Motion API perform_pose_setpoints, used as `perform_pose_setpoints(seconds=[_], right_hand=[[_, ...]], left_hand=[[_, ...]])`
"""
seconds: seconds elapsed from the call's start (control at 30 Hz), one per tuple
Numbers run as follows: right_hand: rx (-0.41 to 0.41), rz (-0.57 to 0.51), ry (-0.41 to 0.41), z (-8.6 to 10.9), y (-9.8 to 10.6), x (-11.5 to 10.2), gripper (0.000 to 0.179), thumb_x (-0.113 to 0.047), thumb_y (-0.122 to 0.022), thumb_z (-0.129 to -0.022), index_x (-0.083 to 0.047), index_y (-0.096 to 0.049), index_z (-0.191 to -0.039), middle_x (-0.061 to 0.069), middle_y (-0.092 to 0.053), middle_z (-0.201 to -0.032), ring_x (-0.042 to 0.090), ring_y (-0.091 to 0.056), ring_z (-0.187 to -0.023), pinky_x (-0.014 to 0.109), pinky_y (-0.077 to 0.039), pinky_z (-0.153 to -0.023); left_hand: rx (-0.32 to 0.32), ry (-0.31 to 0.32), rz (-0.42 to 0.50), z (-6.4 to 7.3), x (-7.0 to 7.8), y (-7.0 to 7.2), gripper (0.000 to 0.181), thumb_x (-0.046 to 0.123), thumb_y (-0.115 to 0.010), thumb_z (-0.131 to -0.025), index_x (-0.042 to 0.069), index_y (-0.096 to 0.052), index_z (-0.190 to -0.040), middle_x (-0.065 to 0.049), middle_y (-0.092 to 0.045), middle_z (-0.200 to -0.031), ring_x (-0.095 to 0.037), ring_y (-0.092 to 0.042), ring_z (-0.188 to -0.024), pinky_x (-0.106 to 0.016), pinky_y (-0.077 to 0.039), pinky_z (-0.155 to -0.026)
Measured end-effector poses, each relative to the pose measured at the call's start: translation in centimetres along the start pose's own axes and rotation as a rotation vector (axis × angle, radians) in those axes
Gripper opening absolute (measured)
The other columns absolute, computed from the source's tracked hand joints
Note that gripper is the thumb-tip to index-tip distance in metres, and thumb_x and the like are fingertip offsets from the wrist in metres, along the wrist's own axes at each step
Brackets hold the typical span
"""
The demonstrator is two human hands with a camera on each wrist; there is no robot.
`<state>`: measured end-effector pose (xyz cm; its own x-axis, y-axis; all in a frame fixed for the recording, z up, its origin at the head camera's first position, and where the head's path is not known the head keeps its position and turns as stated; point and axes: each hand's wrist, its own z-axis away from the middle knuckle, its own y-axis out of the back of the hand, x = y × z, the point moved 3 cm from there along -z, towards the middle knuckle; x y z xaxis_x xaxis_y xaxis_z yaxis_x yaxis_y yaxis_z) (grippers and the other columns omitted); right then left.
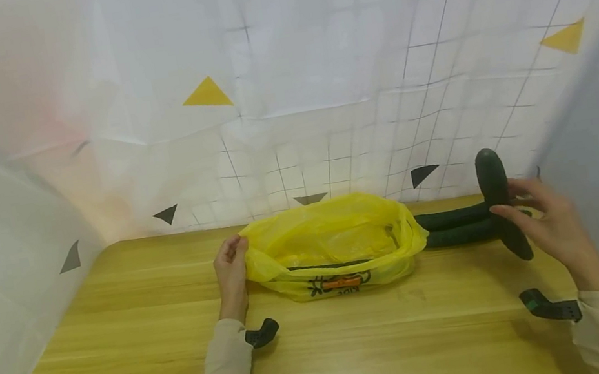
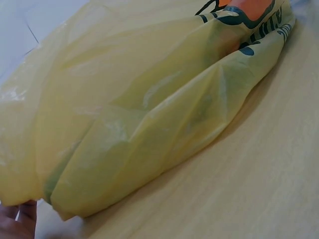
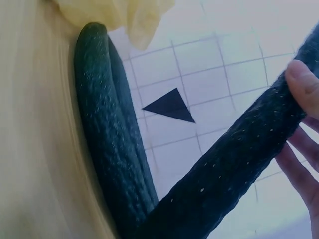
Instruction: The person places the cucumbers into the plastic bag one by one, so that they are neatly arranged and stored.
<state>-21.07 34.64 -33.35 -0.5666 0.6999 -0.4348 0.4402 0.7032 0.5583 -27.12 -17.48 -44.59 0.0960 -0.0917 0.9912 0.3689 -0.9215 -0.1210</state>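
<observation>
The right hand [image 1: 552,225] grips a dark green, finely pimpled cucumber [image 1: 500,201], held nearly upright at about 3 o'clock of the yellow plastic bag [image 1: 338,243], thumb and fingers curled round its middle. Two more cucumbers [image 1: 453,226] lie side by side on the table between them, touching the bag's right end. The left hand [image 1: 232,269] pinches the bag's rim at 9 o'clock, holding its mouth open. The bag's front carries an orange and black print (the lettering is too small to read). The wooden table [image 1: 124,345] is pale and streaked; white gridded sheeting [image 1: 352,74] with yellow and black triangles walls it in.
</observation>
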Motion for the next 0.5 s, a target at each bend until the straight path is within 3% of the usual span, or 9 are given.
perform_pose_setpoints(seconds=[0.13,0.33,0.5], right_hand=[[0.063,-0.045,-0.115,-0.2,0.3,-0.4,0.054,0.008,-0.075,-0.073,-0.007,-0.060,-0.123,-0.024,-0.056,-0.110,-0.012,-0.054,-0.097,0.001,-0.038,-0.084],[0.235,-0.197,-0.108,-0.8,0.8,-1.3,0.048,0.017,-0.070,-0.072,0.008,-0.057,-0.118,-0.012,-0.060,-0.104,0.000,-0.058,-0.096,0.008,-0.045,-0.083],[0.343,-0.300,-0.108,-1.1,1.2,-2.5,0.046,0.018,-0.068,-0.073,0.012,-0.054,-0.116,-0.005,-0.061,-0.104,0.006,-0.060,-0.096,0.011,-0.047,-0.085]], left_hand=[[-0.003,-0.007,0.006,0.0,0.1,0.0,0.030,0.033,-0.063,-0.090,0.009,-0.063,-0.109,0.005,-0.060,-0.099,-0.009,-0.055,-0.093,-0.015,-0.046,-0.079],[-0.009,-0.001,0.006,0.0,0.1,0.0,0.030,0.034,-0.063,-0.091,0.010,-0.063,-0.109,0.005,-0.060,-0.101,-0.010,-0.054,-0.095,-0.014,-0.046,-0.080],[0.001,-0.005,-0.005,0.0,0.0,0.0,0.030,0.033,-0.063,-0.091,0.010,-0.063,-0.110,0.006,-0.060,-0.100,-0.009,-0.054,-0.093,-0.014,-0.046,-0.079]])
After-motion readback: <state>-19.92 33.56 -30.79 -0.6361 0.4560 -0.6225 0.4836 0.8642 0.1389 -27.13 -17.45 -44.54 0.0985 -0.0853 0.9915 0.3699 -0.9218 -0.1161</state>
